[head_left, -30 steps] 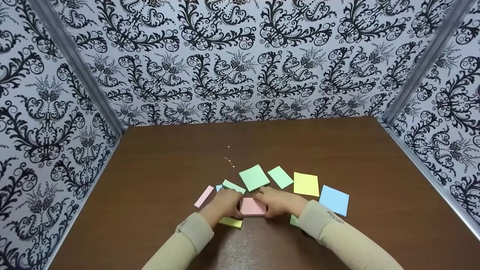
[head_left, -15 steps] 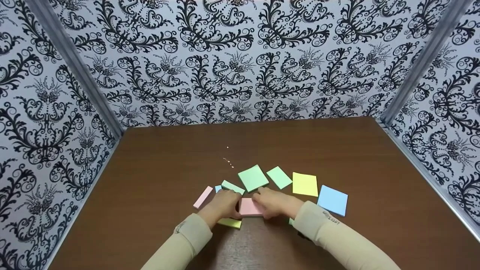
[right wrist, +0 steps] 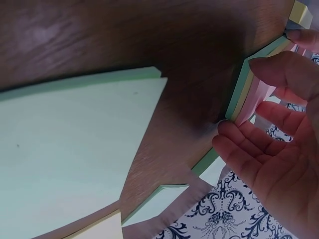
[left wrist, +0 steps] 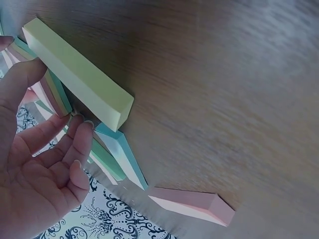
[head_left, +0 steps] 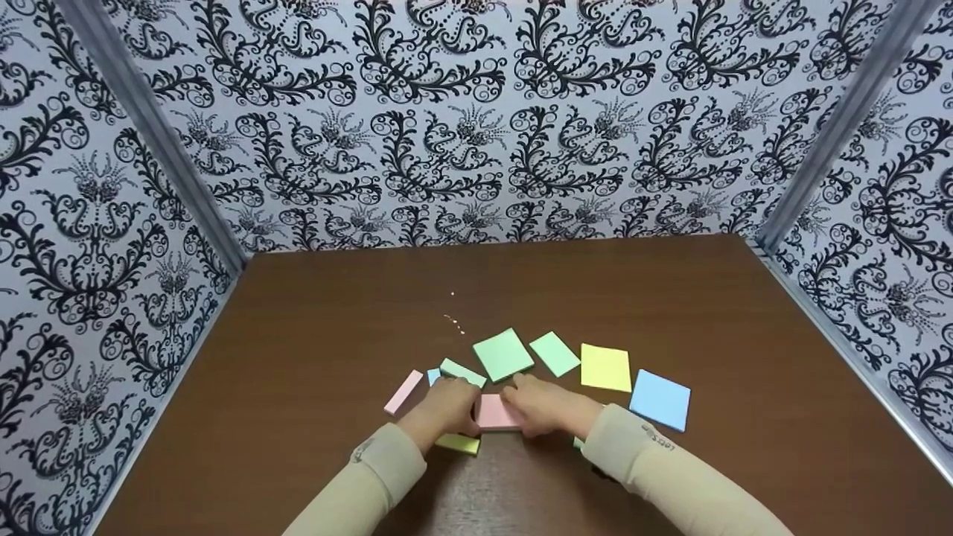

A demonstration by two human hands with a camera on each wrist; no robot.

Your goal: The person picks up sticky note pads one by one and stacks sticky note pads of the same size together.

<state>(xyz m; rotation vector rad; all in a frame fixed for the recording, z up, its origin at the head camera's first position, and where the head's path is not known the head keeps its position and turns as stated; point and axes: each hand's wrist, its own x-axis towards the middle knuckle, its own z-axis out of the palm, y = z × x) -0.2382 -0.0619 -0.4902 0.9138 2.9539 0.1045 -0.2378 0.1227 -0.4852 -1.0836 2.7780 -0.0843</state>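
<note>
matt paper blocks, faintly glossy wood-grained table, cloth sleeves.

It's a booth we're in: patterned walls left, right and far, metal posts at both far corners, brown tabletop between.

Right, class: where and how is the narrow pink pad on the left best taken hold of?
Probably by its two long sides, near the middle, coming from above and its left: the narrow pink pad is long and slim, lying on the table, with a blue pad close on its right.
</note>
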